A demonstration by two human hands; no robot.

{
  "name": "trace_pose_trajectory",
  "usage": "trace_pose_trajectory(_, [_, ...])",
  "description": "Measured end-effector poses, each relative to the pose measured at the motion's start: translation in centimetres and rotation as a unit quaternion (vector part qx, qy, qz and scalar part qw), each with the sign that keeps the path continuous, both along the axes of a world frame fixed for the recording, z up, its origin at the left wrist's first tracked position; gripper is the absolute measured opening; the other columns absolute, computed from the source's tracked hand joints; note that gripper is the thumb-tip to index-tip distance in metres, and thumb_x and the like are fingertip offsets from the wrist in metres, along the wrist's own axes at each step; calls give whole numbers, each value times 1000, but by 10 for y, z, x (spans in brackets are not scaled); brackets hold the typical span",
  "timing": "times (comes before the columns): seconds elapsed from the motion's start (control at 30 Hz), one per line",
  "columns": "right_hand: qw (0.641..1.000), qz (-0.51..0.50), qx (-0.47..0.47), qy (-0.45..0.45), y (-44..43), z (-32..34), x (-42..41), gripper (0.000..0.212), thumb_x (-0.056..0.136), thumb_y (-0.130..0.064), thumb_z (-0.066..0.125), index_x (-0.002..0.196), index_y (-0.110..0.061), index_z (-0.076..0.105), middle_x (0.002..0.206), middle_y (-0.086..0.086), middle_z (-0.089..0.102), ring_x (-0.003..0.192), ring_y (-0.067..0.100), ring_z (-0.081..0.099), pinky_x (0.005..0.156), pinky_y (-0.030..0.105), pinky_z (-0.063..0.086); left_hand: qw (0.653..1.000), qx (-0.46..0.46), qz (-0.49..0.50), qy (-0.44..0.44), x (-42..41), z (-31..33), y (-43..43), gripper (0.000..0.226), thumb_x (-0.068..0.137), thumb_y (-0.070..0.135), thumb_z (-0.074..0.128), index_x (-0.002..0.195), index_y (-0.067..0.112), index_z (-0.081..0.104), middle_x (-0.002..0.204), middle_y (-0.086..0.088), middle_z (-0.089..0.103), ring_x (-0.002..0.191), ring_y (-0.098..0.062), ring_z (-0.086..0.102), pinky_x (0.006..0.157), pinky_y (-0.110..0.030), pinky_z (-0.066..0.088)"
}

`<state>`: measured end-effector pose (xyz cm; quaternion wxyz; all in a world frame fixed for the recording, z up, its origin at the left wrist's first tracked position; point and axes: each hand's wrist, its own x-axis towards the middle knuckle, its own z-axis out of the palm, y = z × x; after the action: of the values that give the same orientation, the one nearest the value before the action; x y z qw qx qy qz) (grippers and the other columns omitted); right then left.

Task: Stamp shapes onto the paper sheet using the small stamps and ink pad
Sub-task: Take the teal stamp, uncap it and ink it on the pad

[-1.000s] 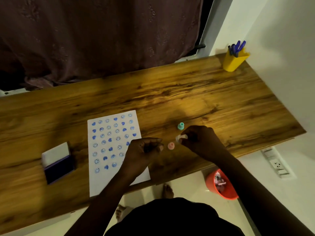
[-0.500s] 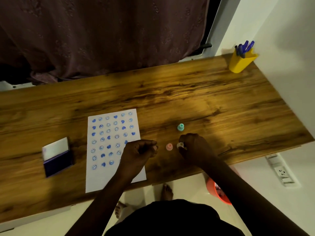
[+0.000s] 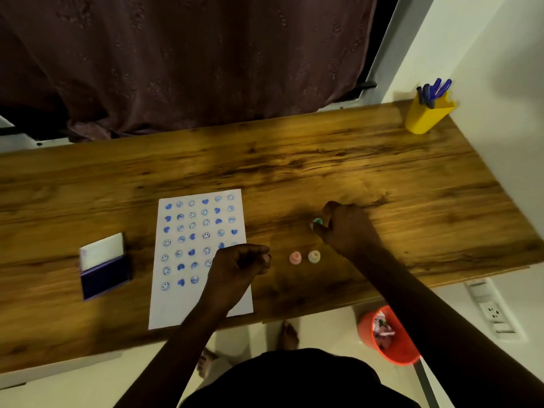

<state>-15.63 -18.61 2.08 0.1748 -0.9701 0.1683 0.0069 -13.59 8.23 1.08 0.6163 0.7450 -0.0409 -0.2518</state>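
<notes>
Wooden worktop (image 3: pixel 323 160), dim room. Right hand (image 3: pixel 344 228), moved farther since a second ago, grip now pinching small teal stamp (image 3: pixel 317 221); cream stamp (image 3: pixel 314 256) set down beside pink stamp (image 3: pixel 295 257). Left hand (image 3: pixel 238 267) loosely curled, apparently empty, over white stamped paper sheet (image 3: pixel 200 248). Blue ink pad (image 3: pixel 104 266) far left, open. Stamp swap, likely inking next.

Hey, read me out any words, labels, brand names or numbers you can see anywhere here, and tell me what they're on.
No readable text anywhere.
paper sheet: only blue stamped smiley faces and hearts, no words.
ink pad: the pale open lid shows a faint mark at its left edge, too blurred to read.
small stamps: no lettering visible.
wall socket: no legible markings.
</notes>
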Motion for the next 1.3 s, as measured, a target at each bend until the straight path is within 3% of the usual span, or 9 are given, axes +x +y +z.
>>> trace_pose_trajectory(0.2, [999,5,7,49,4,-8,15,30,89,-39,70,105,-14,71,104,10,74,94,29,70,75,36,58,1000,-6,14,-2,2,2,6,28,90,13,77,93,41,82,94,4,83,89,-19,80,89,-47,64])
trace_pose_trajectory(0.4, [984,-35,172,-28,17,15,24,24,86,-39,77,84,-16,80,72,-2,73,61,6,64,53,18,41,999,-26,36,0,6,10,10,29,89,13,78,93,41,81,96,7,82,91,-17,80,89,-49,64])
trace_pose_trajectory(0.53, [912,-75,403,-29,48,38,24,26,84,-40,79,80,-15,81,72,3,78,61,10,71,57,26,55,997,-53,52,-6,12,22,12,30,90,10,77,100,39,79,97,7,81,92,-20,79,88,-44,64])
trace_pose_trajectory(0.67, [876,-56,480,6,85,52,22,27,86,-42,77,86,-15,80,75,4,79,59,7,69,53,17,51,992,-105,66,10,18,34,21,36,92,8,73,126,20,71,100,-6,82,93,-23,80,76,-23,62])
trace_pose_trajectory(0.73, [861,-54,505,28,101,54,22,25,87,-39,77,89,-14,80,77,4,79,60,7,69,54,18,52,990,-115,81,7,19,37,29,34,93,9,73,124,24,72,103,-3,83,91,-22,80,77,-24,63])
trace_pose_trajectory(0.83, [846,-52,528,56,124,53,25,24,88,-37,76,92,-14,79,80,5,79,62,8,69,55,18,52,990,-111,90,-14,20,37,47,31,92,11,75,112,35,77,110,4,82,97,-23,80,87,-37,63])
trace_pose_trajectory(0.93, [836,-38,543,68,141,52,29,22,88,-34,77,99,-15,79,86,5,80,68,10,71,61,19,54,989,-115,92,-29,21,37,65,36,91,11,76,107,43,79,113,8,80,101,-19,78,84,-35,65])
trace_pose_trajectory(1.1, [839,27,541,55,167,53,40,28,84,-10,81,112,-15,78,100,4,81,90,19,77,75,25,62,986,-106,127,-33,24,30,102,31,92,14,74,122,20,74,115,0,80,100,-22,79,80,-31,64])
trace_pose_trajectory(1.3, [879,92,467,44,212,55,60,30,84,-9,81,113,-16,78,106,-1,79,91,13,76,76,22,62,978,-83,190,-22,28,28,157,19,90,16,75,109,14,79,99,-2,83,92,-23,81,83,-36,65])
